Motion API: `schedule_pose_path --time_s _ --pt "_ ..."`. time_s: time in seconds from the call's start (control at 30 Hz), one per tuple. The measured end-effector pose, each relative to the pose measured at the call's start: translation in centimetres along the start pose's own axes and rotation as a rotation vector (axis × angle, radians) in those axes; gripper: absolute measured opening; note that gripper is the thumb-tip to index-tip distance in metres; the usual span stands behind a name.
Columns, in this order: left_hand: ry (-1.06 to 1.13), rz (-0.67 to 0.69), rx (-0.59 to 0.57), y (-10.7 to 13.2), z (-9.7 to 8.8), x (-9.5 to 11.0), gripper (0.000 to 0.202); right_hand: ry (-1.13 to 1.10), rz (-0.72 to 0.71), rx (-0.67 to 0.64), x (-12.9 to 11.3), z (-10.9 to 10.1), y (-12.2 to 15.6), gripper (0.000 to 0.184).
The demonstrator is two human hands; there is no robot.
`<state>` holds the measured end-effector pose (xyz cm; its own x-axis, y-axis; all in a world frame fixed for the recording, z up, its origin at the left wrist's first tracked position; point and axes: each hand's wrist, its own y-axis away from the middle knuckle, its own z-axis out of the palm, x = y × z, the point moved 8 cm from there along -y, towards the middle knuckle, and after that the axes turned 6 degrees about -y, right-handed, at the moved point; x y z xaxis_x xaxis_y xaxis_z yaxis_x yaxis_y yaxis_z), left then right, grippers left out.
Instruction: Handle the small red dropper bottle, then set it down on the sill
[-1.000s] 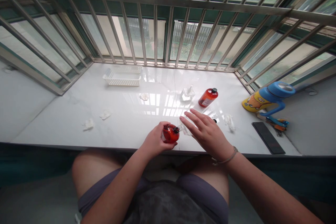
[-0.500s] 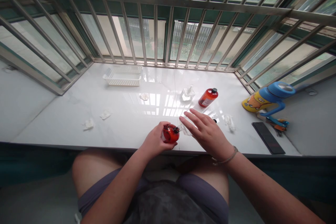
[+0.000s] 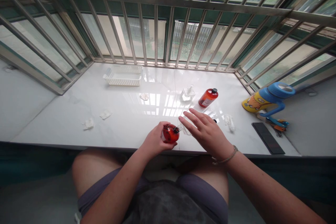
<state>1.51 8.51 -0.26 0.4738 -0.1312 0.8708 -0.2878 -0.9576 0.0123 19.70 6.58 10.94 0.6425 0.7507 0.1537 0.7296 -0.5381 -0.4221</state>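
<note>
Orange-red bottle [image 3: 170, 133] sits in the curled fingers [image 3: 166, 124] of the left hand [image 3: 154, 140], which grip its round body firmly, with its dark cap pointing right. It is held over the front edge of the white marble sill [image 3: 63, 129], and whether it rests on the stone is hidden. The right hand [image 3: 208, 133] is open, its fingers [image 3: 195, 119] spread and straight, gripping nothing. They reach over a clear plastic piece [image 3: 186, 130], just beside the dark cap; I cannot tell whether they touch it. A braided bracelet [image 3: 225, 155] circles the right wrist.

What is in hand at this moment is 1 bottle gripped, with 1 open hand next to it. Farther out, the sill holds 2 orange-red bottles in all, counting the 1 held; the other, a standing bottle [image 3: 208, 98], is near a clear pump bottle [image 3: 188, 93]. There are 3 white tissue scraps [image 3: 105, 114] to the left, 1 crumpled clear wrapper [image 3: 229, 122] to the right, 1 white plastic basket [image 3: 122, 76], 1 yellow-and-blue cup [image 3: 265, 98] and 1 black phone [image 3: 268, 138]. Steel window bars [image 3: 154, 17] run behind them all.
</note>
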Motion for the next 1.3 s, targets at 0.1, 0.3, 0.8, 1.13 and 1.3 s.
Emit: schedule_pose_path --time_s 0.1,0.3,0.8,1.13,1.3 --pt "0.000 -0.009 -0.001 0.0 0.0 -0.1 0.077 0.011 -0.014 0.004 -0.1 -0.2 -0.1 0.056" --pt "0.003 -0.011 0.002 0.0 -0.1 -0.1 0.077 0.025 -0.030 0.008 -0.1 -0.4 -0.4 0.057" --pt "-0.001 -0.013 0.001 -0.1 -0.1 0.0 0.077 0.043 -0.076 -0.020 0.1 -1.0 -0.9 0.055" --pt "-0.002 -0.010 0.001 0.0 -0.1 0.0 0.076 0.015 -0.092 -0.036 0.3 -0.9 -1.0 0.058" --pt "-0.009 -0.006 0.004 0.0 -0.1 -0.1 0.076 0.021 -0.111 -0.033 0.2 -1.0 -1.2 0.057"
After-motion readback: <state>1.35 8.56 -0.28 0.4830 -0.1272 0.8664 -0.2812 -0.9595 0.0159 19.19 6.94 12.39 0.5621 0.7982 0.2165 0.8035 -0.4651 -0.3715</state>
